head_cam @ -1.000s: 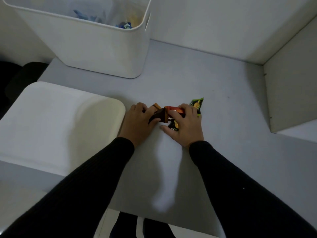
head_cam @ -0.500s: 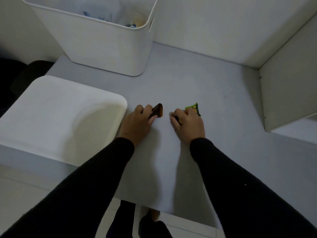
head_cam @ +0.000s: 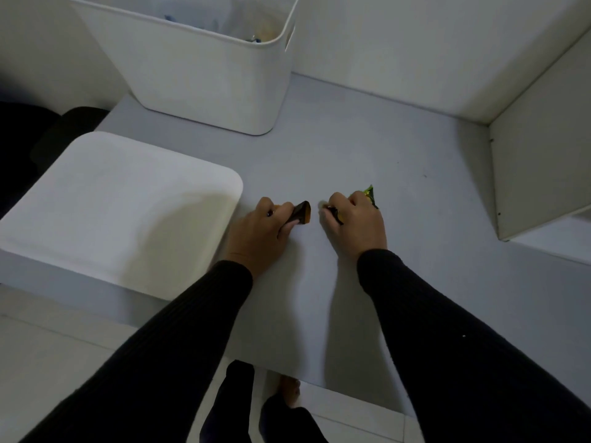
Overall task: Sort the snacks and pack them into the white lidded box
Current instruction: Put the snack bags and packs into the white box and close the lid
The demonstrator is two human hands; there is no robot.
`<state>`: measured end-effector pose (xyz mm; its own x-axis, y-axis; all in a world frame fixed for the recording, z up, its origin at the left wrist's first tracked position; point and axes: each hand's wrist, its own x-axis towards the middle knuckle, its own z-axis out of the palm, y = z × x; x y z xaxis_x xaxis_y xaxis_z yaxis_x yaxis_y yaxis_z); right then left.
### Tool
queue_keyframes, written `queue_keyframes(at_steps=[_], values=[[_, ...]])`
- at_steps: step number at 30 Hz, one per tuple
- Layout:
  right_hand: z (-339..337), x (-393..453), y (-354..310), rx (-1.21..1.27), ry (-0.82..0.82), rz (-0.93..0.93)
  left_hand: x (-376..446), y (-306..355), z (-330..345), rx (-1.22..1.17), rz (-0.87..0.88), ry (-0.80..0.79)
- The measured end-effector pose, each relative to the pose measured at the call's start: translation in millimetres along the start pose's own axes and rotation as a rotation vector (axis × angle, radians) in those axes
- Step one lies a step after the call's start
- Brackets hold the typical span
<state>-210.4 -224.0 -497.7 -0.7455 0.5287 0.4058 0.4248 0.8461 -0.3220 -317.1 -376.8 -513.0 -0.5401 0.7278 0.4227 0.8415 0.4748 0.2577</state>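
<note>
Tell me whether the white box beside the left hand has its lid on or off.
On. The lid covers the whole top of the white box, no opening visible.

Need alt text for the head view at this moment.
Two hands rest on a grey table, the left hand gripping a brown snack, the right hand gripping a green snack. A white lid lies left; an open white box stands behind.

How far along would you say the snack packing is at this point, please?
Some snacks already lie in the white open bin. In hand: the left hand holds a brown packet, the right hand a green packet, both on the table. The white lid lies flat nearby; packing these and closing remain.
</note>
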Motion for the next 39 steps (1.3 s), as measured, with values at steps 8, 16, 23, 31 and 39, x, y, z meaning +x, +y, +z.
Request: queue_keyframes(at_steps=[8,16,23,31,39], values=[[-21,33,-12,0.012,-0.017,-0.061,21,2,-20,0.011,-0.05,0.077],[-76,113,-57,0.016,0.087,-0.143,91,-10,-88,-0.011,-0.029,0.185],[-117,207,-126,0.023,0.195,-0.24,196,-51,-182,0.051,0.031,0.36],[-79,282,-185,0.005,-0.188,-0.097,269,-125,-203,0.105,-0.182,0.011],[-32,311,-202,-0.049,-0.642,0.253,303,-160,-164,0.155,-0.115,-0.558]])
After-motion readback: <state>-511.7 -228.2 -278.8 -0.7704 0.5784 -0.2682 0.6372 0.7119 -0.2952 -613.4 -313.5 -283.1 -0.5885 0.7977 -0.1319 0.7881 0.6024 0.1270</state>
